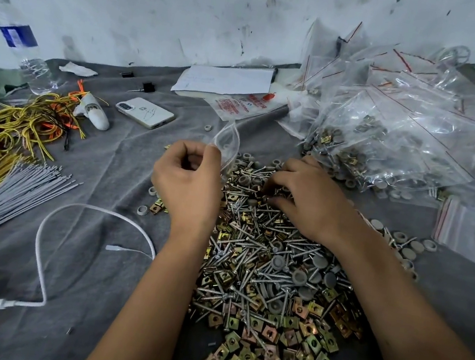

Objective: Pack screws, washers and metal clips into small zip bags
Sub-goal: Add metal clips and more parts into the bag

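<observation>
My left hand (187,179) pinched the limp, slippery little zip bag (227,144) by its mouth above the heap of screws (263,244), where my right hand (310,196) curled its fingertips to pick the small, hard, prickly pieces, best taken singly.

A small clear zip bag (227,145) stands upright, mouth gaping, pinched at its rim in the left hand's (188,182) grip; just right of that grip lies a heap of silver screws (261,262), grey washers (299,277) and brass-coloured square metal clips (275,356); filled zip bags (388,140) pile beyond, farther right.
</observation>
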### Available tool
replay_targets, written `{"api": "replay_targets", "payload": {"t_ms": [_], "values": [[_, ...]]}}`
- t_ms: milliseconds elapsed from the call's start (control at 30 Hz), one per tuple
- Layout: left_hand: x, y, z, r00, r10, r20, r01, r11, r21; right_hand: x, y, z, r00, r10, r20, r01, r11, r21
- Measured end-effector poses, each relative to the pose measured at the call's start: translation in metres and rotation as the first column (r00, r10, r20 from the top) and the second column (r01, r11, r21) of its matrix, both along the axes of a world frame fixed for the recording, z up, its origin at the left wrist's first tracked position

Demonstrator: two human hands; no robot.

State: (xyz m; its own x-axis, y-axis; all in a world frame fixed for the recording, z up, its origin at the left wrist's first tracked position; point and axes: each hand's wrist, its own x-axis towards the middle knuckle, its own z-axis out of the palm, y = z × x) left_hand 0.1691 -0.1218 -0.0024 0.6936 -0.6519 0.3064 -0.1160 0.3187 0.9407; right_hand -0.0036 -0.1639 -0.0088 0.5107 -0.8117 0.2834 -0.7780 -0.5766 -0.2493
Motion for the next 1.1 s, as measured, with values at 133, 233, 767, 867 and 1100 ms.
{"api": "replay_targets", "payload": {"t_ms": [133,233,767,867,1100], "values": [[0.000,0.000,0.001,1.000,0.002,0.000,-0.002,1.000,0.005,0.003,0.003,0.002,1.000,0.001,-0.005,-0.001,1.000,0.029],[0.002,-0.002,0.000,1.000,0.004,-0.028,-0.004,1.000,0.002,0.004,0.005,0.001,0.991,0.006,0.136,-0.012,0.999,0.043],[0.005,-0.002,0.000,0.999,0.007,-0.049,-0.008,1.000,-0.008,-0.001,0.005,-0.001,0.934,0.005,0.357,-0.051,0.992,0.119],[0.008,-0.003,0.002,0.998,0.028,-0.053,-0.030,0.999,-0.027,0.005,0.008,0.000,0.951,0.120,0.285,-0.140,0.989,0.053],[0.019,-0.004,0.005,0.993,0.079,-0.086,-0.088,0.990,-0.107,0.032,0.020,0.003,0.939,0.337,-0.062,-0.333,0.940,0.069]]}}
